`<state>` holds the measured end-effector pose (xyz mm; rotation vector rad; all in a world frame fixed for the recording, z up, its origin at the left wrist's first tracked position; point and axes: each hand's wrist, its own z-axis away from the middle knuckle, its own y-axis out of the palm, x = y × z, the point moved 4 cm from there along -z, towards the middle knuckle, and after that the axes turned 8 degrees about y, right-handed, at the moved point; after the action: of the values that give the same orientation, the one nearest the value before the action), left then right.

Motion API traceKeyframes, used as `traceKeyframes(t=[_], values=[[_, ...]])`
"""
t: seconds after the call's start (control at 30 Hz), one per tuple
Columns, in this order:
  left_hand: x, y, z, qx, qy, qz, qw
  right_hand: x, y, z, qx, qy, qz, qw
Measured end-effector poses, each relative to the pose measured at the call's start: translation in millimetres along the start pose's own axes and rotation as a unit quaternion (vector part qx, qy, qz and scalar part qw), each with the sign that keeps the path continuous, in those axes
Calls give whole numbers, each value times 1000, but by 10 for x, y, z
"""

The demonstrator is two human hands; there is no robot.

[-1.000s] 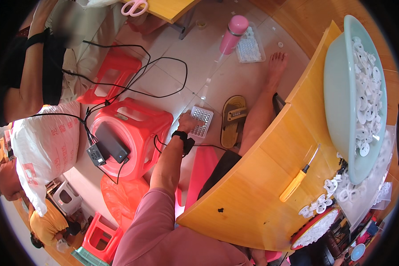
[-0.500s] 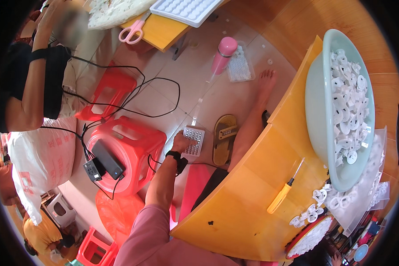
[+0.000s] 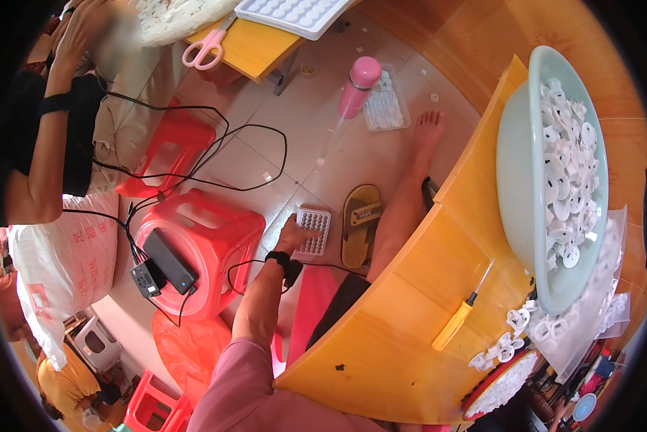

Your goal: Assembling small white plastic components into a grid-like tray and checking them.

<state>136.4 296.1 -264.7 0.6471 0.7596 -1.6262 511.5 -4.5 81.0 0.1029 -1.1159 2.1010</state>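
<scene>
Low over the tiled floor, my left hand grips the left edge of a small white tray with rows of round grey-looking spots. One finger or the thumb lies across the top of the tray; the other fingers are partly hidden. Whether the tray rests on the floor or is lifted I cannot tell. A black band with a cable circles my left wrist. My right hand is not in view.
Right of the tray are a tan slipper and my bare foot. A pink flask stands beyond. A red stool carries black power boxes. The yellow table holds a screwdriver and a pale basin of white parts.
The view has shifted slightly, and most things sit a little further left. My left hand stays at the tray's left edge, and the tray has come slightly nearer the slipper.
</scene>
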Motion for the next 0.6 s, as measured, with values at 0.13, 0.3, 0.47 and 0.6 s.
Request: traceKeyframes(t=[0.13,0.3,0.47,0.6], values=[[84,-56,-12,3,-5,-1,1000,5,-17,3,4,-4,10,1000],[-82,-35,34,36,12,16,999,13,0,153,13,2,20,1000],[-332,-70,202,47,-9,49,998,48,-14,252,15,6,31,999],[-480,-192,431,42,-25,136,989,63,-45,335,20,0,40,999]])
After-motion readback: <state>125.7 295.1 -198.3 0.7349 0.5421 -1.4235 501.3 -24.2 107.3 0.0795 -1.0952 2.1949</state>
